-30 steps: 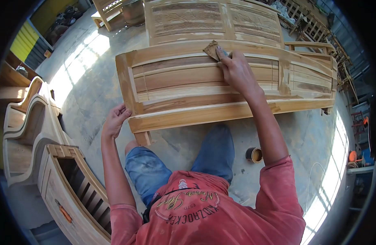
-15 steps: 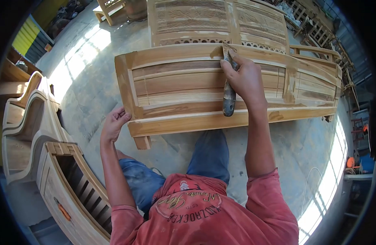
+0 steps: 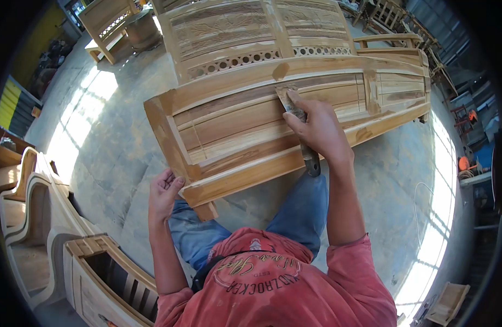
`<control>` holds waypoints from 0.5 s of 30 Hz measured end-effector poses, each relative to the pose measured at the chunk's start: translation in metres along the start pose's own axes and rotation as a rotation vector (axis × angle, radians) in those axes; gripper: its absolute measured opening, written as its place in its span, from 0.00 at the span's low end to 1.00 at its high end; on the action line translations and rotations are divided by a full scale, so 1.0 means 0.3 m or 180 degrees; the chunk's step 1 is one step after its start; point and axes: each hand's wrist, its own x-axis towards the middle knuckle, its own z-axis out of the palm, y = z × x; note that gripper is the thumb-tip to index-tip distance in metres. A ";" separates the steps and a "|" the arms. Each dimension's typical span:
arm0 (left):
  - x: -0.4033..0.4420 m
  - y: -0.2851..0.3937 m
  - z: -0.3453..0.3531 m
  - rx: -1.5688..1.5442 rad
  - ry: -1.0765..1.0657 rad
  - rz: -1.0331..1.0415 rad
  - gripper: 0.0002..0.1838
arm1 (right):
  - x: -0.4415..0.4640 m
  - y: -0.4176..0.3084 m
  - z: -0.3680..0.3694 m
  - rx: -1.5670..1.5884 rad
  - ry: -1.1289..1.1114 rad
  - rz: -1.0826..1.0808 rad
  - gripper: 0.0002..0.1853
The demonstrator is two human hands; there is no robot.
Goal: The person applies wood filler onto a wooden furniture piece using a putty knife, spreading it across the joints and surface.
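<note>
My right hand is closed around a putty knife, its dark handle pointing down toward me. The stained blade lies at the upper part of the panelled seat of a wooden bench. Brown filler patches show on the bench frame, one of them a smear on the far rail just beyond the blade. By the bench's near left corner is my left hand, fingers curled and thumb pressed against them; whatever they may hold is hidden.
The carved backrest stands behind the seat. Curved wooden furniture parts and a slatted wooden piece sit at my left. A rusty drum stands farther back. A thin cable lies on the concrete floor at right.
My right hand has drawn the putty knife from the far rail down and slightly left, uncovering the filler patch. My view has shifted, and my left hand remains by the corner.
</note>
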 end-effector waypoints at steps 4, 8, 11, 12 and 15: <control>-0.001 0.001 0.025 -0.0128 -0.0008 -0.0122 0.21 | -0.001 0.034 0.028 -0.0163 0.0254 -0.0108 0.22; 0.004 0.027 0.002 -0.0071 -0.0022 -0.0153 0.22 | 0.064 0.043 0.059 -0.0338 0.0378 -0.0151 0.22; 0.013 0.012 -0.010 0.0070 -0.0115 -0.0147 0.23 | 0.096 0.069 0.079 -0.0575 0.0390 -0.0255 0.22; 0.012 0.007 -0.013 0.0071 -0.0127 -0.0191 0.23 | 0.083 0.064 0.080 -0.0577 0.0363 -0.0217 0.22; 0.008 0.012 -0.014 0.0091 -0.0073 -0.0263 0.24 | 0.033 0.008 0.024 -0.0571 -0.0050 0.0101 0.22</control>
